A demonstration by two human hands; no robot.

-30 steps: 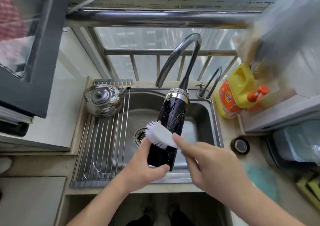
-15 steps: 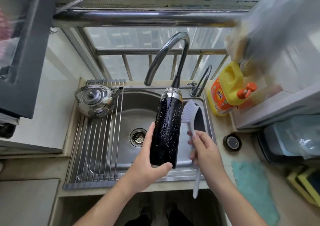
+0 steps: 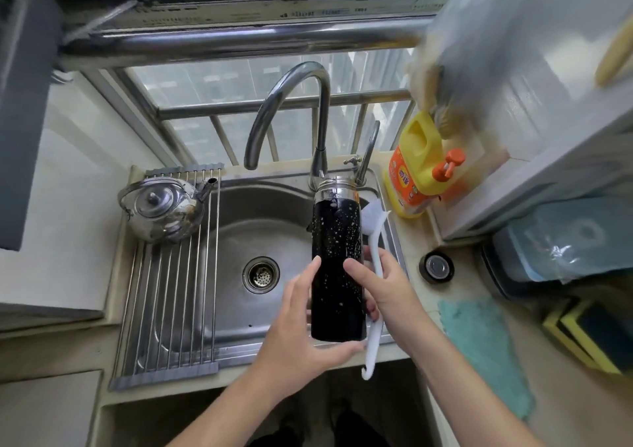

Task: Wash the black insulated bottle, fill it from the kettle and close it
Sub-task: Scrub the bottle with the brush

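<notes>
left hand (image 3: pixel 303 330) clamped on base of black bottle (image 3: pixel 337 261), over sink (image 3: pixel 239 223) | right hand (image 3: pixel 387 287) gripping white brush (image 3: pixel 371 217) by handle, bristles at bottle's right side

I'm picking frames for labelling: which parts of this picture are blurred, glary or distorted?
Head view: the plastic bag top right is smeared; the rail bows from wide-angle distortion; daylight glints on the kettle and faucet; the black bottle, brush, left hand and right hand are sharp.

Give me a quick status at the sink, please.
Left hand grips bottle base. Right hand holds brush against bottle. Bottle soapy, uncapped. Nothing in the way.
</notes>
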